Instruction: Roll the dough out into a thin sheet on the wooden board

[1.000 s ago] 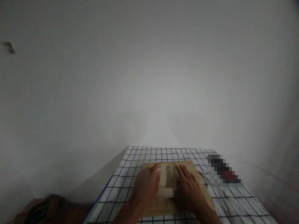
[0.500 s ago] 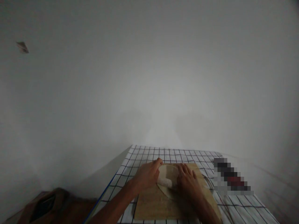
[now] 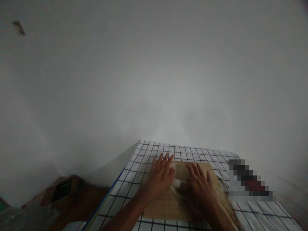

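A thin, pale round of dough (image 3: pixel 182 170) lies on a wooden board (image 3: pixel 166 208). A whitish rounded bar (image 3: pixel 178 183) crosses it between my hands; its ends are hidden, and I cannot tell what it is. My left hand (image 3: pixel 160 173) is open over the left side of the dough, fingers stretched forward and spread. On the other side, my right hand (image 3: pixel 199 183) rests over the dough's right part with its fingers extended. Both hands are near the ends of the bar.
A white cloth with dark grid lines (image 3: pixel 134 179) covers the table. To the board's right is a pixelated dark and red patch (image 3: pixel 251 183). A pale wall (image 3: pixel 168 80) rises behind. Down at the left, beyond the table edge, sits a brownish box-like object (image 3: pixel 62 189).
My left hand's curled fingers have straightened and spread forward. My right hand stays over the dough's right side. The whole view has shifted slightly.
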Tool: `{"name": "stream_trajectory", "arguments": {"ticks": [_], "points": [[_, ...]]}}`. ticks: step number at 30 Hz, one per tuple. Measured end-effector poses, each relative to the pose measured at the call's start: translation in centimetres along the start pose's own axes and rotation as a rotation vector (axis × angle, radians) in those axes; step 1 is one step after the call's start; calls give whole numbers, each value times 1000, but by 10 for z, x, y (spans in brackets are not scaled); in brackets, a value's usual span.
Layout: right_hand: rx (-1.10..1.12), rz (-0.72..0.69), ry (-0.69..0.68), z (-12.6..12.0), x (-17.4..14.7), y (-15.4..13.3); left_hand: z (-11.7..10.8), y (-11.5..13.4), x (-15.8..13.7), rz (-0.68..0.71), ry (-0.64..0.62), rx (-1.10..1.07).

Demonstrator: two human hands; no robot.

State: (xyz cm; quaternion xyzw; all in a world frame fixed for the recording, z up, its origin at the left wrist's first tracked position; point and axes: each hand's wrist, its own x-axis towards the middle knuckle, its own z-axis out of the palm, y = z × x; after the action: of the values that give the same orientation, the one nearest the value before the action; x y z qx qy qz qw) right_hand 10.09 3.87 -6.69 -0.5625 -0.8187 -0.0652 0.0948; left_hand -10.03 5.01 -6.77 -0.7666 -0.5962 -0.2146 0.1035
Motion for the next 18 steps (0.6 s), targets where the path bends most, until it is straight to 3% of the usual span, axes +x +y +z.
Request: {"name": "stream_trajectory", "arguments": {"ticks": [8,18], "points": [[53,31,31,-2,-13,-7,-6,7,-20,18,83,55],[44,2,87,-4,-25,-18,-19,15,-45,35,86,87]]}}
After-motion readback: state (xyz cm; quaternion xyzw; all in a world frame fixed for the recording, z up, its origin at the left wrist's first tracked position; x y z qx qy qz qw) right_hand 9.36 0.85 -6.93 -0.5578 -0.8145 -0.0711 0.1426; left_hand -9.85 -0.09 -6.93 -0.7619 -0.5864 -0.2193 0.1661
